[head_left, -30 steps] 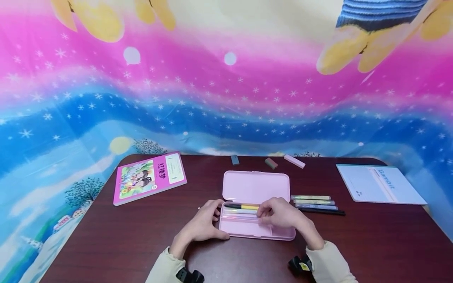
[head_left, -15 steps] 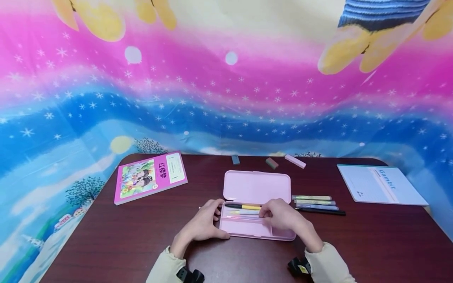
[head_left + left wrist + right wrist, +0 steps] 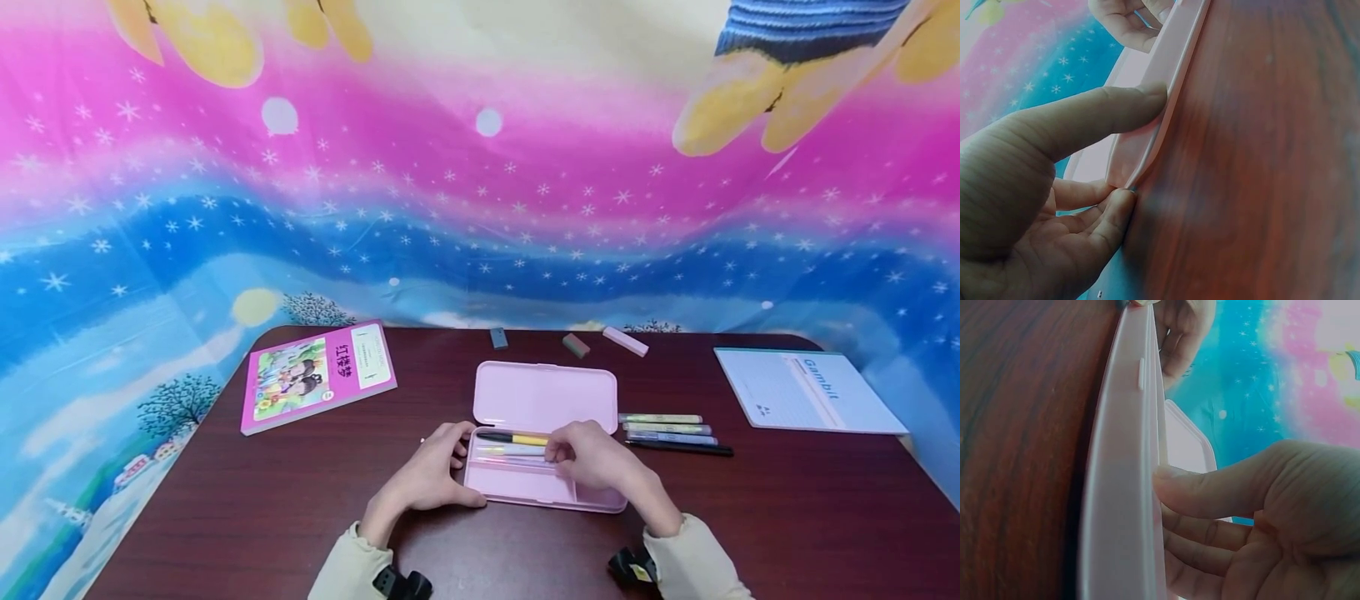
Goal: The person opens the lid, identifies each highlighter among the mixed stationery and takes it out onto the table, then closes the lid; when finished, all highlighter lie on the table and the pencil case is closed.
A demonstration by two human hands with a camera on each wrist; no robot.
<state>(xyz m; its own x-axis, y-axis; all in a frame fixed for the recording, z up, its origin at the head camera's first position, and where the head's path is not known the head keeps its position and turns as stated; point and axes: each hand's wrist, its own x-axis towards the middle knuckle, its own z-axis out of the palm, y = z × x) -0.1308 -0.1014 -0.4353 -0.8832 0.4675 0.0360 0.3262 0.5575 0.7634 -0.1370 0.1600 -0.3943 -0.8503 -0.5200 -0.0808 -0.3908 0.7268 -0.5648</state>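
A pink pencil case [image 3: 517, 483] lies on the table with its lid [image 3: 543, 396] raised at the back. My left hand [image 3: 429, 473] grips its left end; the left wrist view shows the thumb along the front wall and fingers [image 3: 1116, 209] curled at the corner. Inside, a black-and-yellow pen [image 3: 525, 438] lies at the back, with several pale pens [image 3: 510, 451] in front of it. My right hand [image 3: 592, 454] reaches into the case, fingers bent over the pens' right ends. The case wall hides those fingertips in the right wrist view, so I cannot tell whether they pinch a pen.
Several markers [image 3: 667, 429] and a black pen [image 3: 690, 449] lie right of the case. Behind it are a grey-blue block [image 3: 498, 338], a brown-and-green block [image 3: 576, 346] and a pink block [image 3: 625, 342]. A pink book [image 3: 318, 375] lies left, a notebook [image 3: 806, 392] right.
My right hand shifts slightly right and then back over the pens, whose lie in the case alters a little. My left hand keeps its grip on the case.
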